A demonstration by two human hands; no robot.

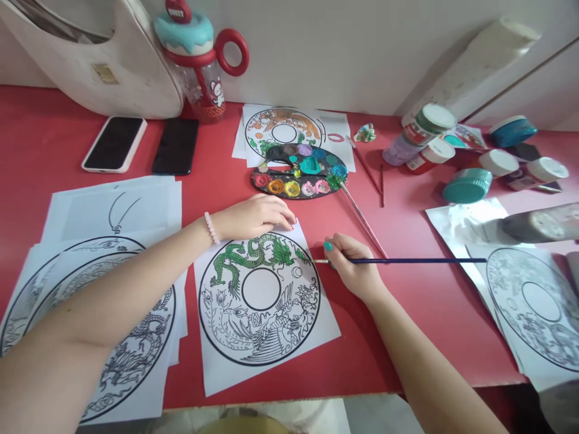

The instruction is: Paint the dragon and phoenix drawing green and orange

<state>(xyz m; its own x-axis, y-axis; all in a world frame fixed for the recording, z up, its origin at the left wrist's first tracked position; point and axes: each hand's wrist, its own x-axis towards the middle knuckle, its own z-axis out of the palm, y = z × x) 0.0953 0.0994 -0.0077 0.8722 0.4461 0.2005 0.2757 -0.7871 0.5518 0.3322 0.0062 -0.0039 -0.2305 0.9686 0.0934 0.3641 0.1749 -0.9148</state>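
A white sheet (217,367) with a round dragon-and-phoenix drawing lies in front of me on the red table (407,325); its dragon (253,256) is painted green. My left hand (253,217) rests flat on the sheet's top edge, fingers stretched out, a bead bracelet on the wrist. My right hand (355,268) pinches a thin blue paintbrush (407,261) near its bristle end, the tip touching the drawing's right rim. Just beyond lies a black palette (298,172) with several wells of colour.
A stack of similar printed sheets (104,289) lies at left, more sheets (529,301) at right. Two phones (145,144), a water bottle (199,60) and a bag (113,60) stand at the back. Paint jars (470,163) crowd the back right; spare brushes (366,169) lie by the palette.
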